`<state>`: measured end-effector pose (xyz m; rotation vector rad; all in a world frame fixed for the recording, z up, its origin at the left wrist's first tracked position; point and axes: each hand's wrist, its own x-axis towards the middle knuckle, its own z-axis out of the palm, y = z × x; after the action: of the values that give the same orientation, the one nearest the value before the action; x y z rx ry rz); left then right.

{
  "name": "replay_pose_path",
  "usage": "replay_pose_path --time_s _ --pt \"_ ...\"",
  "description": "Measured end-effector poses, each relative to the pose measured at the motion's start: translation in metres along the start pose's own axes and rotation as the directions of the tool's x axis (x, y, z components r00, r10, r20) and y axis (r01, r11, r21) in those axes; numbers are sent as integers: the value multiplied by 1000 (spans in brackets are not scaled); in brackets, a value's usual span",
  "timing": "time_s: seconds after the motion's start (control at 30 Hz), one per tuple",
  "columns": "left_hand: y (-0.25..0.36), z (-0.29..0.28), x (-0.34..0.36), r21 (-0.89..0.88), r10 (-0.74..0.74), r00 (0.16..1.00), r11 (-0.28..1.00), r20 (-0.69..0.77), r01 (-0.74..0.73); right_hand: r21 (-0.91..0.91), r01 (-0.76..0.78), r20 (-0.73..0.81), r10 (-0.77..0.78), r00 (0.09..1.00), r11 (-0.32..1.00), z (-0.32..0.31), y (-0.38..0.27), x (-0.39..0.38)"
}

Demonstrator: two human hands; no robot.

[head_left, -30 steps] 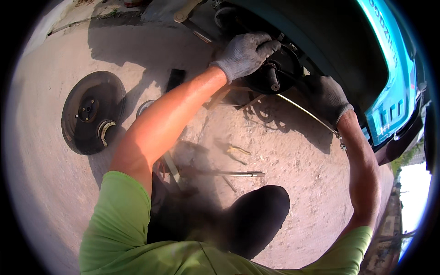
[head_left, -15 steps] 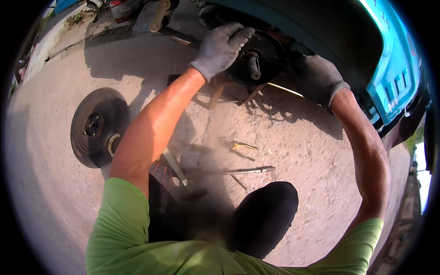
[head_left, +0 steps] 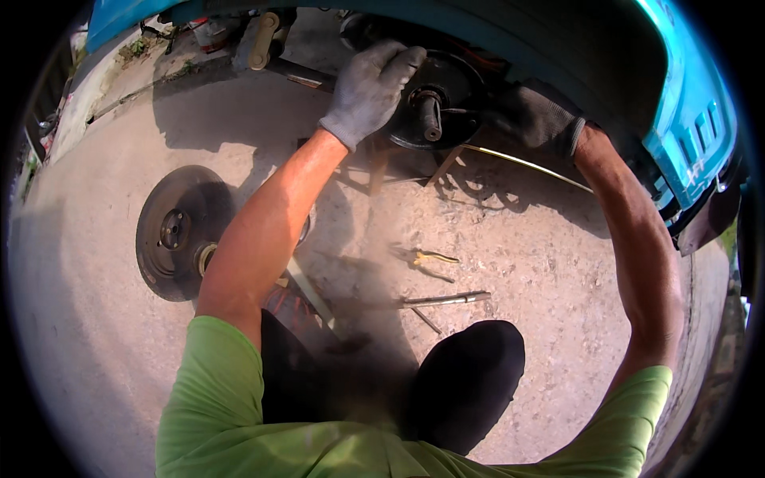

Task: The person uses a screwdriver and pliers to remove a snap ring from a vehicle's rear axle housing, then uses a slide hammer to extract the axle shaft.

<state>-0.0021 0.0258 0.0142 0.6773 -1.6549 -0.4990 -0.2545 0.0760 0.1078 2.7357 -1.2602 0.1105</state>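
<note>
Under a turquoise vehicle body is a black round backing plate [head_left: 458,76], with a greasy axle stub [head_left: 431,119] jutting from its centre. My left hand [head_left: 370,92], in a grey work glove, is closed at the plate's left rim, its thumb and fingers curled near the top. My right hand [head_left: 546,119], also gloved, reaches into the shade just right of the plate. Its fingers are lost in the dark, so their grip does not show. A thin dark rod-like thing [head_left: 460,111] lies between the axle stub and that hand; whether the hand holds it is unclear.
A large brake drum [head_left: 183,231] lies on the concrete at left. Between it and my knees are yellow-handled pliers [head_left: 434,259], a metal bar tool [head_left: 450,299] and a short rod [head_left: 426,320]. The turquoise fender [head_left: 685,135] curves over my right arm. A pedal crank [head_left: 261,40] stands upper left.
My right hand has gone slightly left and deeper into the shade. The thin rod-like thing now shows beside the axle stub. My left hand stays at the rim; the whole view has shifted slightly.
</note>
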Motion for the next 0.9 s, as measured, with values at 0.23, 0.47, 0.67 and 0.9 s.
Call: replay_pose_path --time_s 0.23,0.47,0.67,0.9 --pt "-3 -4 -3 -230 -210 975 948 70 220 152 -280 258 235 937 948 -3 -10 5" --pt "-12 4 -1 -275 -157 985 946 68 170 394 -481 159 457 875 783 -5 -58 -36" --pt "-21 -5 1 -214 -131 985 965 114 153 864 -474 305 572 762 170 42 -92 -37" --pt "11 -37 4 262 -56 989 965 139 18 954 -300 212 713 668 -3 57 -129 -12"
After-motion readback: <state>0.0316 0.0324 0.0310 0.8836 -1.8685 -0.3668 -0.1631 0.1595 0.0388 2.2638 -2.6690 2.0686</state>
